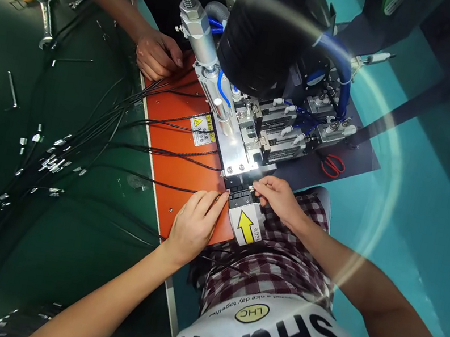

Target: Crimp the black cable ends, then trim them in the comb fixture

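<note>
A thin black cable [178, 188] runs across the orange plate [162, 207] to the black slotted fixture [240, 196] at the machine's front end. My left hand [195, 224] rests on the plate, its fingertips closed on the cable at the fixture's left side. At the other side, my right hand [275, 197] pinches a small metal connector [251, 188], partly hidden by the fingertips. Just below the fixture is a white label with a yellow arrow [246, 227]. Above it stands the machine's metal press head [229, 140].
Several black cables with metal ends [54, 154] lie on the green table [76, 258]. Another person's hand [157, 55] rests at the plate's far edge. A wrench [46, 20] is at the upper left, red-handled scissors [332, 166] right of the machine. Pneumatic cylinders [283, 144] crowd behind the fixture.
</note>
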A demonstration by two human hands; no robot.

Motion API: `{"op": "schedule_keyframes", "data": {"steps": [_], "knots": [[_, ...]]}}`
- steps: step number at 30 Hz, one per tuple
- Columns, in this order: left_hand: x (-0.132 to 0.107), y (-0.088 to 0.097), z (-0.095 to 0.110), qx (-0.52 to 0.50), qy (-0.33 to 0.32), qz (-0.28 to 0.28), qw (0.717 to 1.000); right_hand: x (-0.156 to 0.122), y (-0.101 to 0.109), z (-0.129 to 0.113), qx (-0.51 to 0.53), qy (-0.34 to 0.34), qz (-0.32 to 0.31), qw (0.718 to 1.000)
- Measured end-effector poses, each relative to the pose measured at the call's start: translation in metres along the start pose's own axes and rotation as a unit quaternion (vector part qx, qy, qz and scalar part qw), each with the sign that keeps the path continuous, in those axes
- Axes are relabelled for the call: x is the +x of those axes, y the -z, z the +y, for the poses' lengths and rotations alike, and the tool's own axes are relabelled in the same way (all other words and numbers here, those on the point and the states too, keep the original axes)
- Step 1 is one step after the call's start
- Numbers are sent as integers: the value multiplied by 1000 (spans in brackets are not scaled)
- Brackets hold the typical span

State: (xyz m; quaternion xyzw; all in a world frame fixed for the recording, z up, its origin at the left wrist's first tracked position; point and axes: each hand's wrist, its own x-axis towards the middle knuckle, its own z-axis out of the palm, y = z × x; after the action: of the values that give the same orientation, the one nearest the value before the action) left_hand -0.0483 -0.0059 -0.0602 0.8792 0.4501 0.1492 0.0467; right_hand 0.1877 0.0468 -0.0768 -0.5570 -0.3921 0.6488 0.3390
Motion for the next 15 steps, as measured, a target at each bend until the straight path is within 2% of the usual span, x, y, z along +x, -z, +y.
{"op": "schedule_keyframes", "data": {"steps": [4,6,7,9,12,13,15], "knots": [[3,15,-1,-71,20,21,997,0,3,-8,27,-53,-36,998],[-4,29,2,-137,40,21,990,-5,9,-8,27,-65,-33,997],[-11,36,6,-165,30,10,986,-8,13,-7,27,-67,-23,997],[-29,44,19,-186,-48,-35,981,-16,21,-1,37,-57,7,998],[-52,46,43,-114,-189,-137,966,-29,29,9,58,-24,41,997],[-55,48,48,-92,-202,-150,964,-33,30,10,60,-9,47,997],[-52,55,53,-111,-170,-148,968,-43,30,7,45,31,53,997]]}}
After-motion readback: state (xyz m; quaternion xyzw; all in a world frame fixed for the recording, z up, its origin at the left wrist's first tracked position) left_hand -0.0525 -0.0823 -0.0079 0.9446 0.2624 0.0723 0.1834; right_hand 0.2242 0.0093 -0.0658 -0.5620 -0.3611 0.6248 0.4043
